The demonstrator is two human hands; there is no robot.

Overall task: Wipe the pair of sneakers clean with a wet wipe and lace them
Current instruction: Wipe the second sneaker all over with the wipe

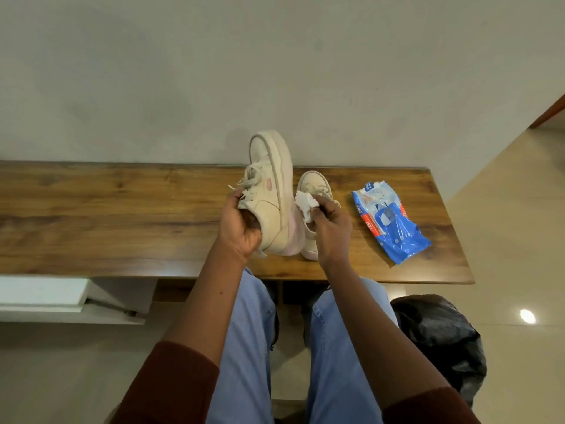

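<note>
Cream sneaker held tipped on its side above the wooden worktop, sole turned rightward, left hand closed in a grip around its heel opening, laces loose by the fingers. Just right of that sneaker, right hand closed in a grip on a crumpled white wet wipe, seemingly touching the sole edge, with the second sneaker resting on the worktop behind it. Farther right of the held sneaker, blue wipe packet lying flat; black bag on the floor below.
</note>
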